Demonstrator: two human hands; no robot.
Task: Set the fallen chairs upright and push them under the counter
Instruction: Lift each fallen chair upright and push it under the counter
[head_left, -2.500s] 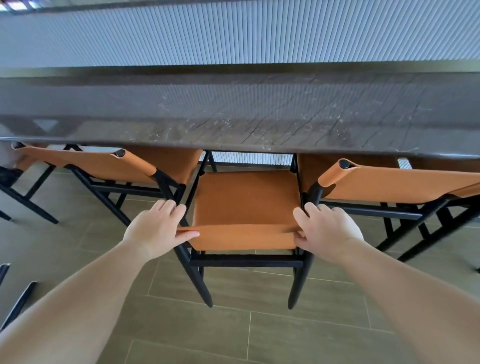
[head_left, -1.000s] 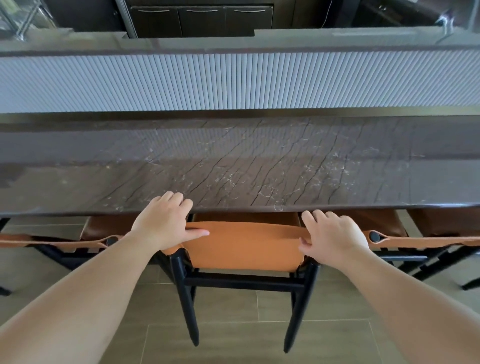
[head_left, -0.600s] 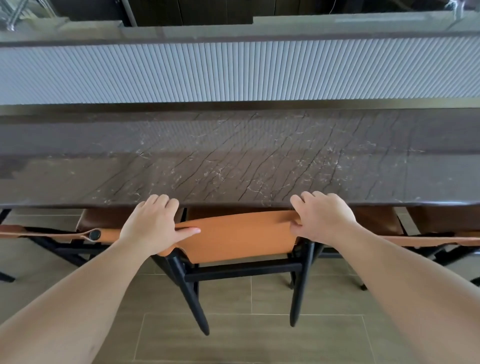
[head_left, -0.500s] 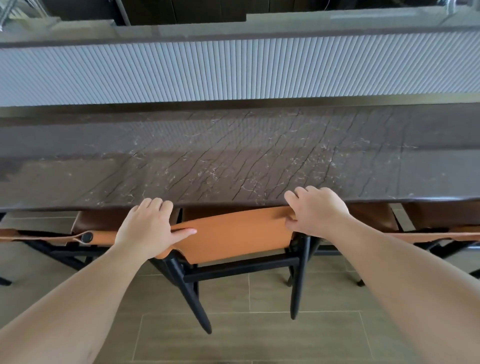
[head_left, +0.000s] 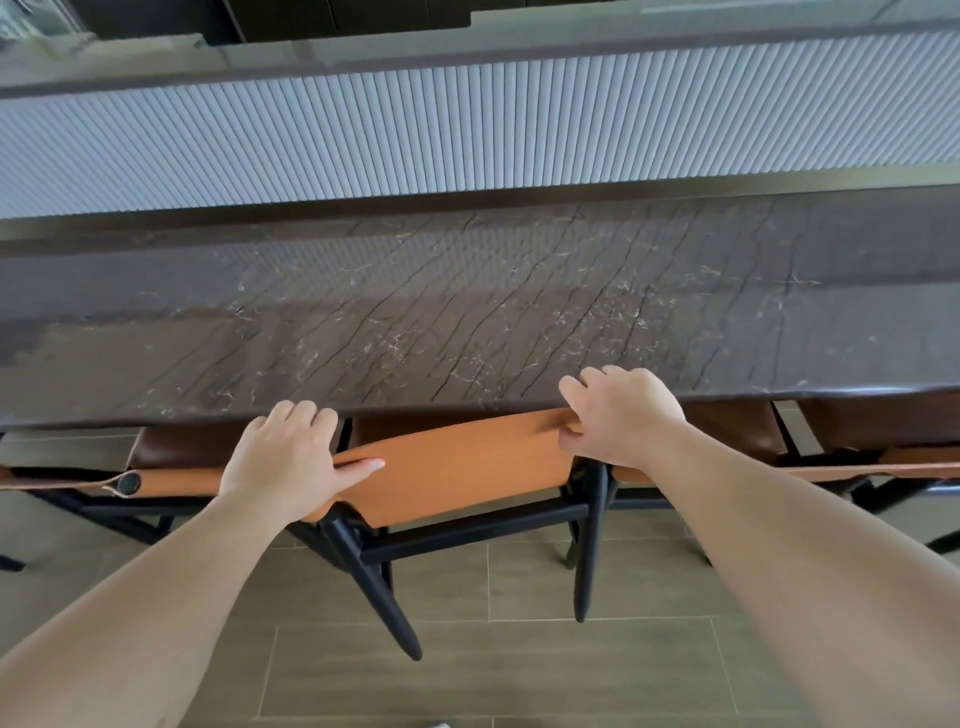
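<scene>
The middle chair (head_left: 457, 462) sits upright, seat tucked beneath the counter (head_left: 467, 322). Best push evenly, squaring that skewed backrest. Left hand (head_left: 291, 462) clasps the backrest's left end, thumb along the leather; right hand (head_left: 621, 415) curls over its right end, arms extended.

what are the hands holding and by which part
Both hands, left hand and right hand, grip the orange leather, black-framed chair by its backrest's top edge, one at each end.
</scene>
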